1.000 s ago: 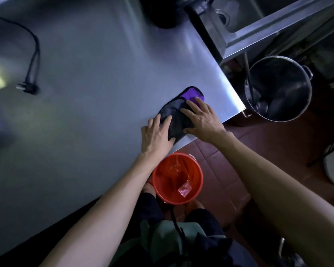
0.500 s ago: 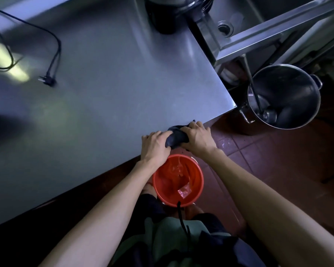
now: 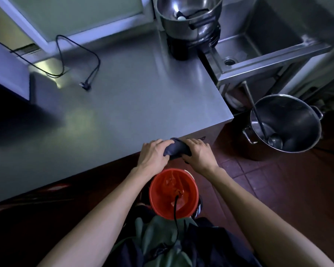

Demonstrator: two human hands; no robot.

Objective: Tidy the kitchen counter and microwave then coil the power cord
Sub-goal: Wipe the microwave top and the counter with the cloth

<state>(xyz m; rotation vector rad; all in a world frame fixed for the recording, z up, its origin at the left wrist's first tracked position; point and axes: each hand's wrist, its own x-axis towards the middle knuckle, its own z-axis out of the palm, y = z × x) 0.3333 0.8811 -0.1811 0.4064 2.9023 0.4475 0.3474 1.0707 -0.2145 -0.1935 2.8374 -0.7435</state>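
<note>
A dark cloth [image 3: 176, 150], bunched into a roll, is held at the near edge of the steel counter [image 3: 123, 105]. My left hand [image 3: 152, 154] grips its left end and my right hand [image 3: 198, 154] grips its right end. Directly below the cloth an orange bucket [image 3: 154, 191] stands on the floor. A black power cord [image 3: 77, 54] lies loose at the back left of the counter, its plug [image 3: 85, 86] resting on the steel. The corner of a white appliance [image 3: 6, 74] shows at the far left.
A large steel pot on a dark base [image 3: 189, 22] stands at the counter's back right corner. Right of the counter is a steel sink [image 3: 258, 47]. On the red tile floor [image 3: 278, 180] sits a big pot with a ladle [image 3: 285, 122].
Both hands pulled the cloth from flat on the counter to its near edge and bunched it up over the bucket. The view tilted up, showing more cord and the back pot.
</note>
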